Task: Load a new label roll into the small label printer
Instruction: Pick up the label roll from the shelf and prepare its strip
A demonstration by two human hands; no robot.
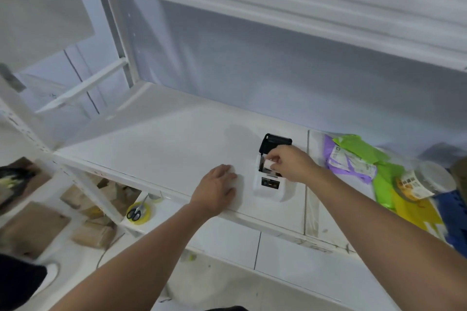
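Observation:
A small white label printer (269, 188) stands on the white shelf (156, 144), its black lid (275, 142) flipped up at the back. My right hand (290, 163) reaches over the open bay and pinches a small white label roll (268, 165) that sits in or just above the bay; whether it rests inside is hidden by my fingers. My left hand (217, 188) lies palm down on the shelf just left of the printer, fingers together, holding nothing.
Green, purple and yellow mail bags (364, 159) and a tape roll (414, 184) are piled right of the printer. Below the shelf's front edge lie scissors (135, 212) on yellow tape and cardboard boxes (93, 235). An upper shelf hangs overhead.

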